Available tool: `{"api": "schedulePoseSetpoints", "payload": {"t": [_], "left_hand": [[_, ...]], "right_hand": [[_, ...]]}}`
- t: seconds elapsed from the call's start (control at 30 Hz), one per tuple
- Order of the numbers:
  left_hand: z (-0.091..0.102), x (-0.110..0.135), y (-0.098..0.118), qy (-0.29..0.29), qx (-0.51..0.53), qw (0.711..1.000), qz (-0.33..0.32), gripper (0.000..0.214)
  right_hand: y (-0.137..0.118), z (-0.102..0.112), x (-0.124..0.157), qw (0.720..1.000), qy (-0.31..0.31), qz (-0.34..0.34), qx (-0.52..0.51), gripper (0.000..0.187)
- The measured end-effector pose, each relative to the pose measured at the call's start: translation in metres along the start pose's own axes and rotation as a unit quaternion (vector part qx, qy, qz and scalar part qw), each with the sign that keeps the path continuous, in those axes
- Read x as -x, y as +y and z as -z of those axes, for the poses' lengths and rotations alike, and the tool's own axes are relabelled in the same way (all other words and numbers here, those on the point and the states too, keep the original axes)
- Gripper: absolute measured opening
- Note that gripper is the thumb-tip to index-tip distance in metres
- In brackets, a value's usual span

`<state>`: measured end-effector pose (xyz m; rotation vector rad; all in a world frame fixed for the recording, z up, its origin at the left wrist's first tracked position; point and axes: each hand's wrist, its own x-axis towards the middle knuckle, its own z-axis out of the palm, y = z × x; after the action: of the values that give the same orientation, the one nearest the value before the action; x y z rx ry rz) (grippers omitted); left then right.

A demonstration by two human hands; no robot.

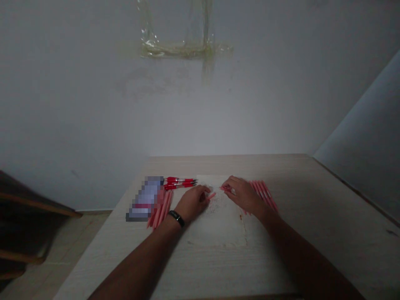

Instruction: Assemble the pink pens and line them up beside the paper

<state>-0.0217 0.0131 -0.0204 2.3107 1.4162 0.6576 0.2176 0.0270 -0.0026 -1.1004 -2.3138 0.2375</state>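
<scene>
My left hand (193, 203) rests on a white sheet of paper (218, 225) with its fingers curled round a small pink pen part (211, 196). My right hand (242, 193) lies just to the right, pinching another small pink piece (225, 188) at its fingertips. The two hands are a short gap apart. A row of pink pen barrels (265, 193) lies beside and partly under the right hand. More pink barrels (161, 212) lie left of my left wrist, which wears a black band (176, 217). Several assembled red pens (179, 183) lie above the left hand.
A blurred-out box (145, 199) sits at the table's left side next to the pink barrels. The light wooden table (312, 216) stands against a pale wall. Dark wooden furniture (21, 216) stands on the floor at the left.
</scene>
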Motion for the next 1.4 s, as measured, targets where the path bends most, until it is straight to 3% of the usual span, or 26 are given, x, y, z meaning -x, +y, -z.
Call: {"api": "schedulePoseSetpoints", "payload": {"t": [0.13,0.3,0.6,0.83,1.03,1.2,1.4], "left_hand": [[-0.002,-0.001,-0.002,0.011,0.010,1.000,0.006,0.035],[0.000,-0.004,-0.004,0.035,0.011,0.999,-0.005,0.012],[0.009,-0.004,0.002,0.051,0.037,0.998,-0.004,0.015],[0.010,-0.004,0.003,0.058,0.022,0.998,-0.011,0.014],[0.014,-0.004,0.006,0.035,0.002,0.999,-0.017,0.022],[0.016,-0.004,0.011,-0.004,0.005,0.998,-0.068,0.023],[0.016,-0.003,0.008,-0.007,0.011,0.996,-0.093,0.023]], "right_hand": [[0.000,0.002,0.000,1.000,0.001,-0.001,0.005,0.005],[0.006,0.003,-0.001,1.000,0.015,-0.013,0.008,0.008],[0.011,0.008,0.003,0.999,-0.011,-0.048,0.007,0.018],[0.010,0.011,0.002,0.999,-0.014,-0.037,0.016,0.017],[0.007,0.009,0.002,1.000,-0.016,-0.001,0.003,0.017],[-0.004,0.002,0.002,0.999,-0.025,0.027,-0.010,0.015],[-0.002,-0.004,0.003,0.998,-0.026,0.039,-0.050,0.011]]}}
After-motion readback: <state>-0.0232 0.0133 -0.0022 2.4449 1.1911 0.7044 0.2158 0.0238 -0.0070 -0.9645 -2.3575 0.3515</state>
